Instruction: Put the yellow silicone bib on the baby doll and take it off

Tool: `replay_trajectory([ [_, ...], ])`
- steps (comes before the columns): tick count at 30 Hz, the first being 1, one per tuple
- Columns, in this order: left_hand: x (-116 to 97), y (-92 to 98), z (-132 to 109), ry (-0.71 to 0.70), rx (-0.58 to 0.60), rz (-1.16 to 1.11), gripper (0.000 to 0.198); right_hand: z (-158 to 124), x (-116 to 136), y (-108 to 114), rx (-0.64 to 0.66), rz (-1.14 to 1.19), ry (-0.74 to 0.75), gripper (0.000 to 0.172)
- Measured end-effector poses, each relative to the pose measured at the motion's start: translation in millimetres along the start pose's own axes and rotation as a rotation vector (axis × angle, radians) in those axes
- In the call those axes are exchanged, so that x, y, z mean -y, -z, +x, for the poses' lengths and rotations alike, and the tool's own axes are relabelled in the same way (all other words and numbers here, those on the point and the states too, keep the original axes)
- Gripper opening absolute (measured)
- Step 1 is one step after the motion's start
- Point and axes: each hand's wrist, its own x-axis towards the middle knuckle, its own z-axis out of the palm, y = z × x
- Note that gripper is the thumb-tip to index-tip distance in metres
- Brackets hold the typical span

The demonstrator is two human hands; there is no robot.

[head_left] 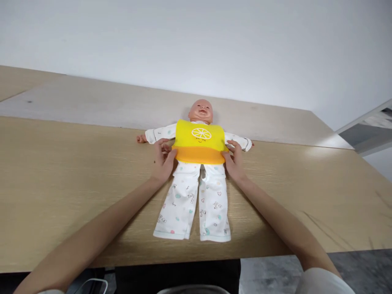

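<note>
A baby doll (201, 111) lies on its back, arms spread, in a white patterned top and matching trousers (183, 200). Over its chest is a yellow bib (186, 132) with a white citrus slice, a small smiling face and an orange pocket (200, 155) along the bottom. My left hand (164, 160) grips the bib's left edge by the pocket, thumb against it and fingers curled. At the opposite edge, my right hand (235, 162) holds the pocket's corner between thumb and fingers. The bib's neck fastening is hidden.
The doll rests on a wooden table (92, 163), its head on a paler strip (122, 98) along the back. Behind rises a white wall (196, 45). The table's front edge runs just below the trouser legs, and a white cable (97, 281) shows beneath at the left.
</note>
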Motion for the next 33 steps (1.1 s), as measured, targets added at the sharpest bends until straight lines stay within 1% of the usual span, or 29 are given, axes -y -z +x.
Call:
replay_trajectory([
  [2,-5.0,2.3,-1.7,-0.119,0.027,0.129,0.021,-0.7,1.5,3.6,-0.028,-0.082,0.108,0.038],
  [3,-6.6,3.1,-1.9,-0.162,0.038,0.181,0.018,-0.9,1.6,4.3,-0.031,-0.101,0.128,0.035],
  [5,-8.0,4.2,-1.8,-0.197,0.043,0.249,0.018,-1.2,-0.1,3.8,-0.007,-0.112,0.140,0.030],
  [7,-7.5,5.0,-1.7,-0.194,0.054,0.263,0.018,-1.6,-4.1,1.8,-0.009,-0.099,0.124,0.025],
  [12,-3.7,7.0,-2.8,-0.184,0.157,0.239,0.018,-3.0,-12.6,-2.7,-0.031,-0.075,0.106,0.019],
  [18,3.4,6.9,-1.8,-0.265,0.115,0.278,0.020,-3.7,-10.8,-2.5,-0.020,-0.056,0.101,0.020],
  [23,7.3,8.3,2.8,-0.304,0.160,0.363,0.019,-4.1,-8.2,-1.1,0.000,-0.055,0.088,0.022],
  [27,7.0,8.6,4.3,-0.320,0.174,0.400,0.021,-5.5,-6.4,-1.3,0.009,-0.062,0.083,0.023],
  [30,5.8,8.3,3.1,-0.317,0.151,0.381,0.020,-5.1,-6.5,-1.9,0.005,-0.061,0.069,0.024],
  [33,4.3,7.9,1.7,-0.286,0.117,0.345,0.021,-0.8,-5.5,-1.5,-0.040,-0.009,0.013,0.027],
])
